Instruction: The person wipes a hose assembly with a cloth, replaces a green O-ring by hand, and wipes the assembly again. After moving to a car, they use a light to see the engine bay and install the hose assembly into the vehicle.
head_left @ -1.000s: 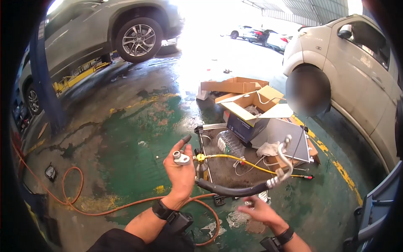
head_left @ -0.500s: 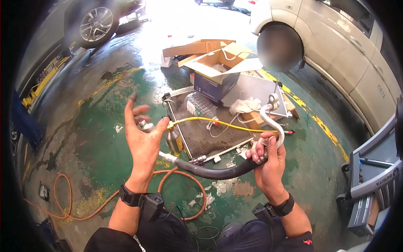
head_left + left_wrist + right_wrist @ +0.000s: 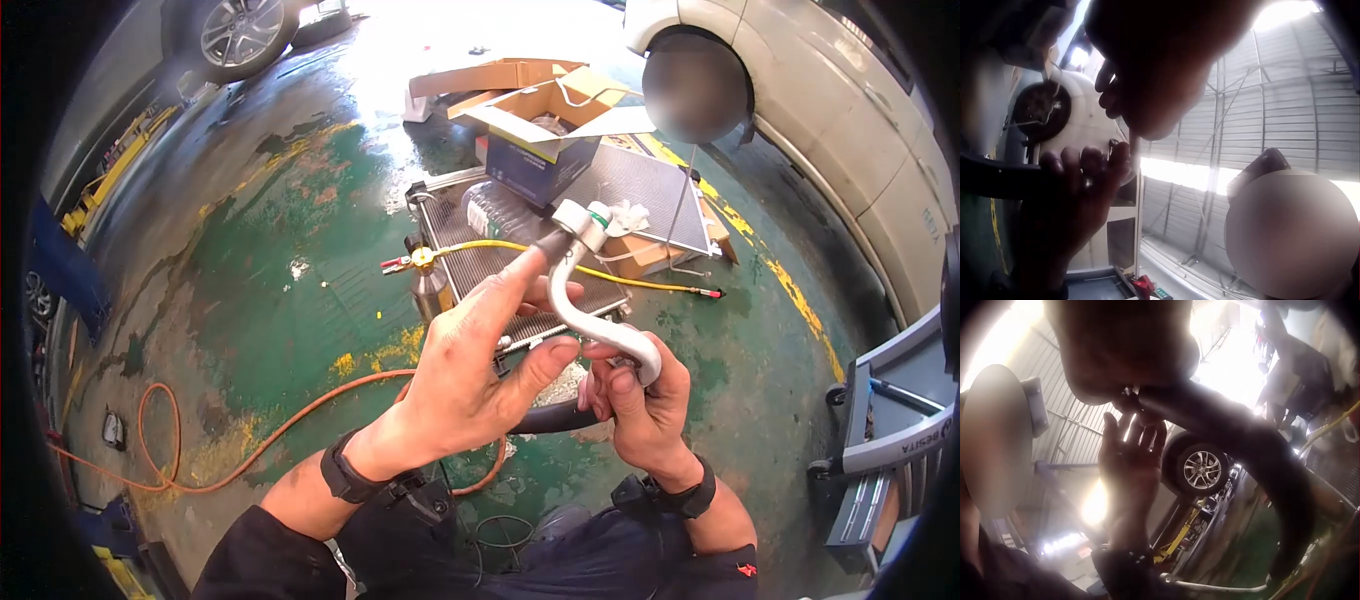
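Note:
A bent silver pipe (image 3: 600,328) joins a black hose (image 3: 556,417). The right hand (image 3: 645,415) grips the pipe's lower bend, fingers curled round it. Reaching in from the left, the left hand (image 3: 470,370) has its index finger extended, its dark tip against the pipe's end fitting (image 3: 582,224); the thumb is apart from the pipe. In the left wrist view the right hand (image 3: 1075,206) is at the end of the hose (image 3: 997,178). The right wrist view shows the left hand (image 3: 1132,475) with spread fingers beyond the dark hose (image 3: 1266,450).
Behind the hands, a radiator-like panel (image 3: 455,222) bears a plastic bottle (image 3: 497,210) and a blue box (image 3: 540,165). A yellow hose (image 3: 640,283) crosses the panel. An orange hose (image 3: 300,468) lies on the floor at left; a grey tool cart (image 3: 895,430) stands at right.
My left hand has moved right, from the hose's other end to the fitting of the bent pipe. The right hand has taken hold of the pipe and brought its end nearer the middle.

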Demonstrator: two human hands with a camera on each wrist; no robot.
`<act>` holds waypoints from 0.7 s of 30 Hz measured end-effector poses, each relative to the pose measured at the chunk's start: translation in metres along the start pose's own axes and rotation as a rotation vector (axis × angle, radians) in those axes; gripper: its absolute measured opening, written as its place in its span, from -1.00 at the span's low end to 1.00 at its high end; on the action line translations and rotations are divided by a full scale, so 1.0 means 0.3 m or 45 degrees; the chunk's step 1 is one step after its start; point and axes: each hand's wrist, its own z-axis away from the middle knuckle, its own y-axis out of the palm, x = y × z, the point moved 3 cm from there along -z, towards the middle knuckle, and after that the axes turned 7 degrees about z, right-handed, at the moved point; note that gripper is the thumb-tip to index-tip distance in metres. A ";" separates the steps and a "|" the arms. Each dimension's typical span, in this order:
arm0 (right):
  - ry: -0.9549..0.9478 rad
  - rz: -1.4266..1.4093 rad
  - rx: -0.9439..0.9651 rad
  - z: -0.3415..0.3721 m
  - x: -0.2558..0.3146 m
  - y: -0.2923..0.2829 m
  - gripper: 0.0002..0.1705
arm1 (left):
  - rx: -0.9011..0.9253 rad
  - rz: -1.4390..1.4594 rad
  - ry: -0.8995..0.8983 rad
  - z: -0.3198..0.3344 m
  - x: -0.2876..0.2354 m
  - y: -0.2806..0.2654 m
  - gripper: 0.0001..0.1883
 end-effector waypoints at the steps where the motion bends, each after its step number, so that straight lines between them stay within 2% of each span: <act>1: 0.017 -0.030 0.011 0.001 0.002 0.003 -0.76 | 0.013 0.022 0.006 0.001 0.003 -0.002 -0.36; 6: -0.020 -0.111 0.080 -0.003 -0.010 0.002 -0.79 | -0.072 0.188 -0.182 0.009 -0.009 -0.012 -0.41; 8: -0.156 0.087 0.157 -0.007 -0.006 0.005 -0.66 | -0.092 0.227 -0.255 0.010 -0.015 -0.018 -0.42; 10: -0.148 -0.021 0.115 -0.008 -0.008 0.018 -0.65 | -0.098 0.264 -0.266 0.013 -0.019 -0.019 -0.41; 12: -0.028 -0.158 -0.048 -0.002 -0.012 0.010 -0.69 | -0.097 0.285 -0.252 0.013 -0.019 -0.016 -0.40; 16: -0.067 -0.024 -0.011 -0.009 -0.022 -0.015 -0.62 | -0.118 0.315 -0.282 0.016 -0.025 -0.007 -0.37; 19: -0.012 -0.102 0.071 -0.003 -0.038 -0.007 -0.54 | -0.120 0.369 -0.403 0.012 -0.025 -0.017 -0.41; 21: 0.012 -0.377 0.093 -0.008 -0.031 0.011 -0.47 | -0.175 0.406 -0.432 0.011 -0.021 -0.018 -0.45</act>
